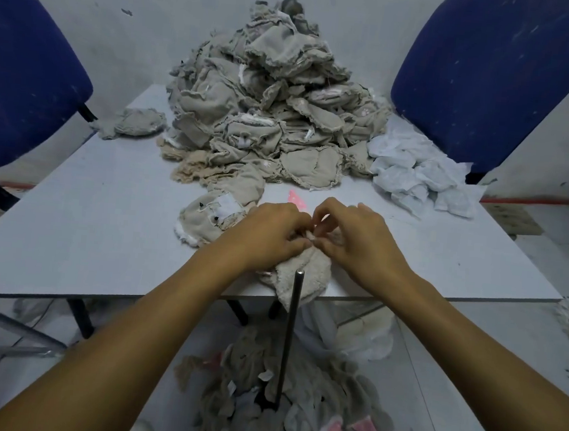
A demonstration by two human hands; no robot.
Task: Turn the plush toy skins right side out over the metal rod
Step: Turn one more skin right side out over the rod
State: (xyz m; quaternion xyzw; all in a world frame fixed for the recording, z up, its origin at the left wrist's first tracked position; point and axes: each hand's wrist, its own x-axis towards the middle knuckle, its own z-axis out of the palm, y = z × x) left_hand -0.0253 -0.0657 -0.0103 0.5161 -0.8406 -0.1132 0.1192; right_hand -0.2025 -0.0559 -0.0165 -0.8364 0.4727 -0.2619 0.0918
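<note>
Blue chair (24, 65) at far L, pushed back from tabletop (88, 205), prob. just out of the way. Small stray skin (136, 126) near L of big pile (275, 111) of beige inside-out skins at back centre, w/in reach as the to-do stock, seams & raw edges outward. Loose skin (207, 219) w/ white tag just L of hands, touching L wrist area; tag too small to read, no writing or brand legible anywhere. L hand (267, 234) fingers curled, pinching the skin being worked (305, 279) at its top; R hand (360, 239) likewise curled, pinching same spot from opposite side, prob. to open or roll the edge. Skin lies at near tabletop edge, partly hanging over, right behind tip of metal rod (289, 336), which stands upright from floor between the arms, so a skin can be pushed down over it. Heap on floor (260, 402) around rod base, some pink bits, likely finished ones. White fabric bundle (417, 175) at R of pile; second blue chair (494, 79) far R.
</note>
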